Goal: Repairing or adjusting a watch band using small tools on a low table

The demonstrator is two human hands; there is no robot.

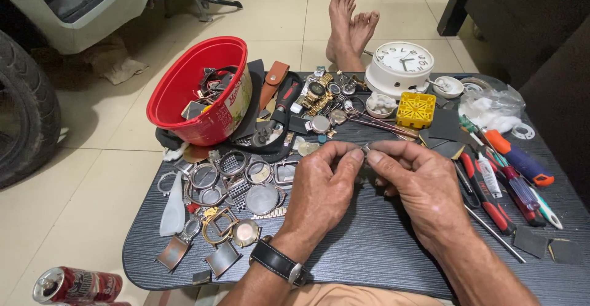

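Nearest, at the left on the floor, lies one red drink can on its side, just off the dark worktop. One black wristwatch is strapped on the left wrist. Above it, two hands meet over the middle of the worktop: the left hand and the right hand each have thumb and forefinger closed together on one small metal part, held between the fingertips a little above the worktop; its exact kind is too small to tell.

Left of the hands lies a spread of empty metal watch cases, too many and too overlapped to count surely. Right of the hands lie several hand tools with red, orange and blue handles.

Farther off stand one red bucket tipped on its side with watch parts inside, one yellow plastic holder, and one white round clock. Beyond the worktop, two bare feet rest on the tiled floor.
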